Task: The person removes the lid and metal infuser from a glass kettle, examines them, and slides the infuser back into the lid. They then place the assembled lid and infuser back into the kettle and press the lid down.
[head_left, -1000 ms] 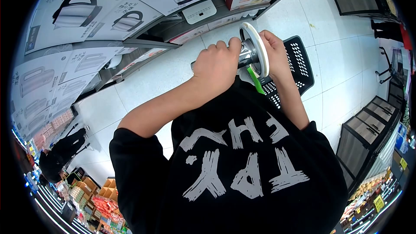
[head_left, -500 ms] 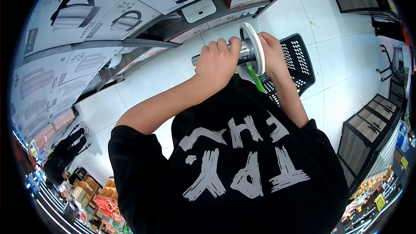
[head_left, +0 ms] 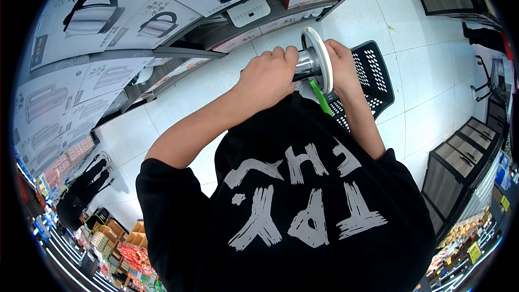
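Note:
A metal cylinder (head_left: 307, 64) with a wide round disc (head_left: 323, 60) at its right end is held out in front of the body. My left hand (head_left: 268, 74) is wrapped round the cylinder, its fingers bent over the top. On the other side, my right hand (head_left: 341, 67) is at the disc's right face, with its fingers bent and partly hidden. Below and behind the hands is a black basket (head_left: 381, 84) with rows of holes and a green handle (head_left: 321, 97).
Boxes with kettle pictures (head_left: 92, 16) are stacked at the upper left over grey shelves (head_left: 200, 43). A white panel (head_left: 249, 12) lies on a shelf. Dark cabinets (head_left: 459, 157) stand at the right. A person in dark clothes (head_left: 75, 200) is at the far left.
My left hand has shifted slightly to the left and down, and the cylinder's left end no longer shows past it. The disc has moved slightly right.

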Available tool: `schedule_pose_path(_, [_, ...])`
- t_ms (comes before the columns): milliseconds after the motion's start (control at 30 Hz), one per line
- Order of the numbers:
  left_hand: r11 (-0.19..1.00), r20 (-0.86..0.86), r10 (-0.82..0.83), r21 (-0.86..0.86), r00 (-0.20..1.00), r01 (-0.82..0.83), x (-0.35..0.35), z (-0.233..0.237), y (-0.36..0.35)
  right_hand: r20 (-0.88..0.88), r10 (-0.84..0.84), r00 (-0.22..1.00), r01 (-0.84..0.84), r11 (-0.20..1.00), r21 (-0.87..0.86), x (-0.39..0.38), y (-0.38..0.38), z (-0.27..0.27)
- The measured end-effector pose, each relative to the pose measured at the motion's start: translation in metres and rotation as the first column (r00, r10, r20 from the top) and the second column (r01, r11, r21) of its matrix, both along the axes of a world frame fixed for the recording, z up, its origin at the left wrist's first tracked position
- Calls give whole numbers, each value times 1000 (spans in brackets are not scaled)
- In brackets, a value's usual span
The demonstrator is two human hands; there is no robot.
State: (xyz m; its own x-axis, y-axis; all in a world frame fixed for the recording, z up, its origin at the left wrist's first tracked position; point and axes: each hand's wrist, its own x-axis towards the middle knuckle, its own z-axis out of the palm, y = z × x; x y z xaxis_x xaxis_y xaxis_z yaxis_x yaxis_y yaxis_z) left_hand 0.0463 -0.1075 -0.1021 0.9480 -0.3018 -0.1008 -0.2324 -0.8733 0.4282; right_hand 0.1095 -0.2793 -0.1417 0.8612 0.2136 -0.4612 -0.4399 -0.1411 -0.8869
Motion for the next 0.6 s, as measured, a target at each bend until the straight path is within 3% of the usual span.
schedule_pose_path(233, [1000,-20,4,10,1000,-4,-2,-1,-1,26,10,1000,-9,999,-33,-1,0,-1])
schedule_pose_path(333, [998,-130,7,-57,991,-15,-3,0,3,136,35,990,-23,996,-91,-2,-1,0])
schedule_pose_path(433, [976,-63,99,-186,993,-109,-3,12,7,216,-5,976,14,999,-39,-5,3,8])
schedule_pose_path(467, [959,-127,134,-235,983,-161,0,19,6,264,-5,964,15,999,-39,-6,5,13])
schedule_pose_path(567, [900,-45,158,-405,986,-162,4,16,4,313,14,950,-6,1000,-26,-12,9,26])
schedule_pose_path(600, [872,-106,142,-458,984,-175,7,21,3,331,26,943,-22,1000,-17,-13,11,27])
